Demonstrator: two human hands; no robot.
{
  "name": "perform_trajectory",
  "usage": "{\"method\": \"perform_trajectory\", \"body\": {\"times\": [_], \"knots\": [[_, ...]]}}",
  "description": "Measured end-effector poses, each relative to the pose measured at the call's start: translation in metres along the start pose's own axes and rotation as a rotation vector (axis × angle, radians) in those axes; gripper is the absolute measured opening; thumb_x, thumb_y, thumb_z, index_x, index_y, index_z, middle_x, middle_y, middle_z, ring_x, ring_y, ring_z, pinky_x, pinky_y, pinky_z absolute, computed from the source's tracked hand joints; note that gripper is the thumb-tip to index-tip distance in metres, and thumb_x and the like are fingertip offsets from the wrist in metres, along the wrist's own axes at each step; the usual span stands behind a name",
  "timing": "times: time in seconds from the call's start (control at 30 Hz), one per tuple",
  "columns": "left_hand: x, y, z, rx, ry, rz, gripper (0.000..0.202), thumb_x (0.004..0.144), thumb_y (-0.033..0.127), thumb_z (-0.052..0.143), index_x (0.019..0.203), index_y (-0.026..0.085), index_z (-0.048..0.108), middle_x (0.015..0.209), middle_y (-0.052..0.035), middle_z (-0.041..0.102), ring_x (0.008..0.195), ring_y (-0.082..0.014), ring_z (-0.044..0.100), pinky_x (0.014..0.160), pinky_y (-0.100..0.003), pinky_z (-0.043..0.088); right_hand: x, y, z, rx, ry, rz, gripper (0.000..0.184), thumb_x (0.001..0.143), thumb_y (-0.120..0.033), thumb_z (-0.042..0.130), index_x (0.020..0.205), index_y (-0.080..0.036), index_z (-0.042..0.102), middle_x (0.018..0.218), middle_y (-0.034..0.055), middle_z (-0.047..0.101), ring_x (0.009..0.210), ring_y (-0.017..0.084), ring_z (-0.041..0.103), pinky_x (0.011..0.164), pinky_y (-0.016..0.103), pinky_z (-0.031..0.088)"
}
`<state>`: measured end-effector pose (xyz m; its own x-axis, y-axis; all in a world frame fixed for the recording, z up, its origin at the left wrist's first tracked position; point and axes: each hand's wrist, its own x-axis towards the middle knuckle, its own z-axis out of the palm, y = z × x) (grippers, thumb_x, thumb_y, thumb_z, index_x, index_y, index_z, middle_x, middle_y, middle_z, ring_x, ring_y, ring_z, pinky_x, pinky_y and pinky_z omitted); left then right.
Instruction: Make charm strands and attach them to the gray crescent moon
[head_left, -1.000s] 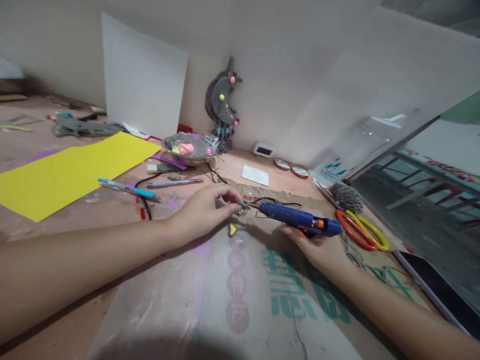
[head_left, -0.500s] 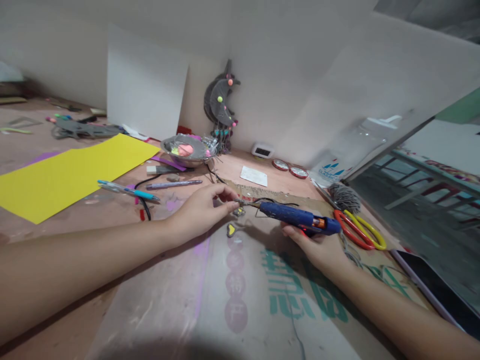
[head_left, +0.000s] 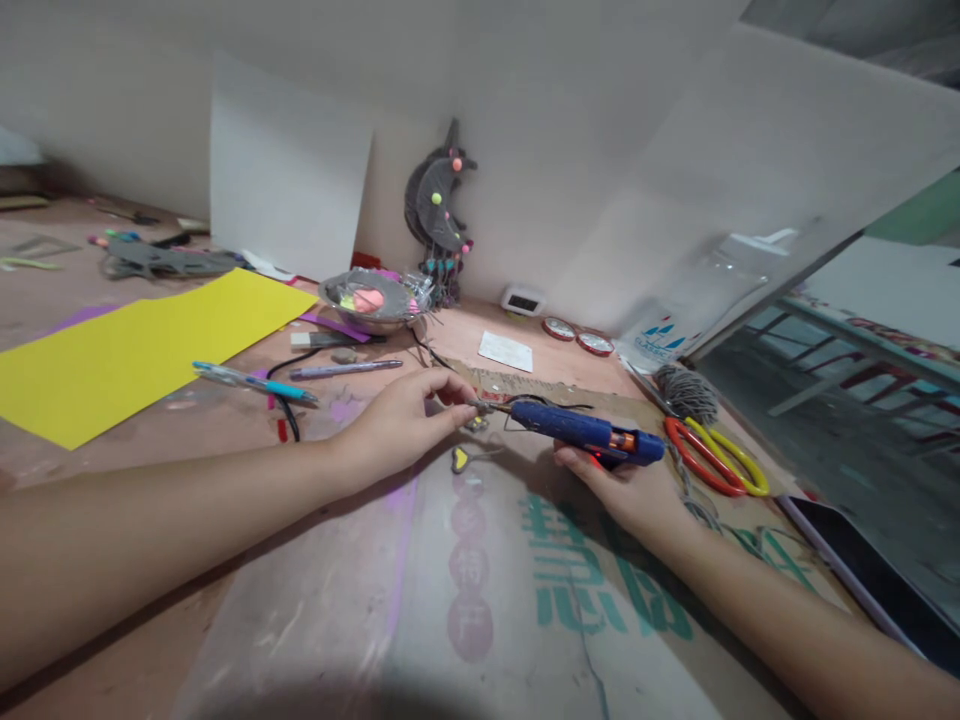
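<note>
The left hand (head_left: 420, 420), fingers curled at mid-frame, pinches a small grey piece (head_left: 483, 406) in its grip; the right hand (head_left: 630, 490), angled up from the lower right, has its grip clamped on a blue glue gun (head_left: 566, 424) right of centre, nozzle close to the piece

Dim, greyish light around me | wall (head_left: 570, 130) unevenly shaded | soft shadow under left arm (head_left: 187, 525) | dull sheen on plastic (head_left: 300, 600) | red glow at gun (head_left: 562, 424) | edges stretched, small details blurred
</note>
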<state>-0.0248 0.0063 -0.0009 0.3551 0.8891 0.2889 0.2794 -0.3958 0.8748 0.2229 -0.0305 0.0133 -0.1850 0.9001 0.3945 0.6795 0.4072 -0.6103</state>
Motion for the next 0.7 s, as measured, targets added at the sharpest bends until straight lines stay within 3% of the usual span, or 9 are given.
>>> {"method": "perform_trajectory", "body": {"times": [0.23, 0.43, 0.57, 0.7], "knots": [[0.0, -0.005, 0.004, -0.09, -0.003, -0.026, 0.012, 0.083, 0.028, 0.056, 0.089, 0.018, 0.06, 0.089, -0.0026, 0.064, 0.085, -0.017, 0.062, 0.076, -0.029, 0.049, 0.005, 0.011, -0.006, 0.137, 0.076, 0.154, 0.022, 0.079, -0.041, 0.061, 0.07, -0.021, 0.064, 0.065, 0.0017, 0.063, 0.059, 0.017, 0.058, 0.056, 0.029, 0.049], [-0.001, -0.002, 0.004, -0.143, -0.018, -0.069, 0.013, 0.082, 0.029, 0.057, 0.088, 0.017, 0.058, 0.088, -0.0036, 0.064, 0.08, -0.0165, 0.063, 0.072, -0.029, 0.05, 0.029, 0.014, -0.039, 0.588, 0.272, 0.201, 0.016, 0.08, -0.036, 0.062, 0.082, -0.021, 0.065, 0.083, 0.0017, 0.067, 0.062, 0.012, 0.058, 0.059, 0.025, 0.049], [-0.002, 0.0, 0.004, -0.136, -0.022, -0.065, 0.013, 0.082, 0.029, 0.055, 0.086, 0.017, 0.057, 0.085, -0.0038, 0.064, 0.076, -0.0166, 0.063, 0.069, -0.029, 0.05, 0.037, 0.02, -0.061, 0.428, 0.198, 0.289, 0.027, 0.074, -0.04, 0.067, 0.091, -0.019, 0.066, 0.092, 0.0056, 0.068, 0.072, 0.015, 0.061, 0.058, 0.025, 0.049], [-0.001, -0.003, 0.005, -0.119, -0.008, -0.034, 0.01, 0.082, 0.027, 0.056, 0.086, 0.018, 0.058, 0.084, -0.0026, 0.064, 0.078, -0.016, 0.062, 0.071, -0.028, 0.048, 0.055, 0.038, -0.062, 0.157, 0.08, 0.328, 0.04, 0.073, -0.048, 0.067, 0.094, -0.014, 0.066, 0.088, 0.0089, 0.069, 0.075, 0.019, 0.062, 0.057, 0.026, 0.047]]}}
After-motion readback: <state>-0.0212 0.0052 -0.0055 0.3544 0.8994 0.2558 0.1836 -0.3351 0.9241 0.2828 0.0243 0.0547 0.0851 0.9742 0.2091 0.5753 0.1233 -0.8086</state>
